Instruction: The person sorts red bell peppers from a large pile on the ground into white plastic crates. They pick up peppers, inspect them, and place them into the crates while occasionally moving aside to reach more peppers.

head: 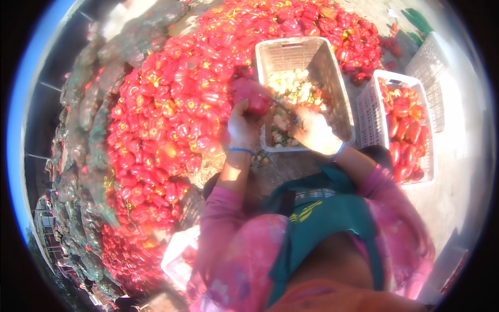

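My left hand (245,124), in a pale glove with a blue band at the wrist, holds a red bell pepper (255,97) up over the left rim of a white plastic crate (351,121). Gloved as well, my right hand (317,130) is closed around a knife (284,107), whose blurred blade points toward the pepper. Whether the blade touches the pepper cannot be told. Inside the crate below lie pale pepper cores (294,84) with green stems and some red pieces.
A large heap of red bell peppers (167,109) spreads left and beyond the crate. Filled green mesh sacks (84,117) stand at the far left. On the right, another white crate (368,117) holds red peppers, with a further crate (432,74) behind it. A white container (177,257) sits lower left.
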Demonstrator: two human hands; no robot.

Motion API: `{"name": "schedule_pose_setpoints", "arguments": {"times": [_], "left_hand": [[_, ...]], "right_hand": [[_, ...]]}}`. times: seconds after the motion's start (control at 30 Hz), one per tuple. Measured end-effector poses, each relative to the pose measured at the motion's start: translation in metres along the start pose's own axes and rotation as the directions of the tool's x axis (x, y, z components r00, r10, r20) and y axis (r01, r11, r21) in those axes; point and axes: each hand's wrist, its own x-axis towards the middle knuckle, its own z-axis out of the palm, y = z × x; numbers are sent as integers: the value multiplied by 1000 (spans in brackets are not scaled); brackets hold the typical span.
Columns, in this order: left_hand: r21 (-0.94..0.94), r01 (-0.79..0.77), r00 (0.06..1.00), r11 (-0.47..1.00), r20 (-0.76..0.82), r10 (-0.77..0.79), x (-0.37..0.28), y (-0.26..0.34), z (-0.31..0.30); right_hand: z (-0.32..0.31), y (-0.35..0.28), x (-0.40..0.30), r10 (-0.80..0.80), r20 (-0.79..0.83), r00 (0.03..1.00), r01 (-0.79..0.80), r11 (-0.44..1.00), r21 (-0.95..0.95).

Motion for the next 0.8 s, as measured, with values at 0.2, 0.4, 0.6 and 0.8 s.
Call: {"name": "schedule_pose_setpoints", "arguments": {"times": [0.2, 0.4, 0.6, 0.8], "left_hand": [[-17, 18, 996, 1000, 91, -17, -4, -1, -11], [77, 83, 994, 994, 65, -88, -12, -18, 0], [127, -47, 993, 991, 112, 33, -26, 0, 10], [513, -225, 943, 828, 329, 52, -54, -26, 21]], "right_hand": [[17, 1, 8, 122, 178, 976, -109, 991, -83], [33, 22, 5, 25, 84, 996, -24, 1000, -19], [-16, -15, 11, 270, 35, 962, -264, 896, 357], [-17, 6, 18, 225, 273, 935, -353, 543, 762]]}}
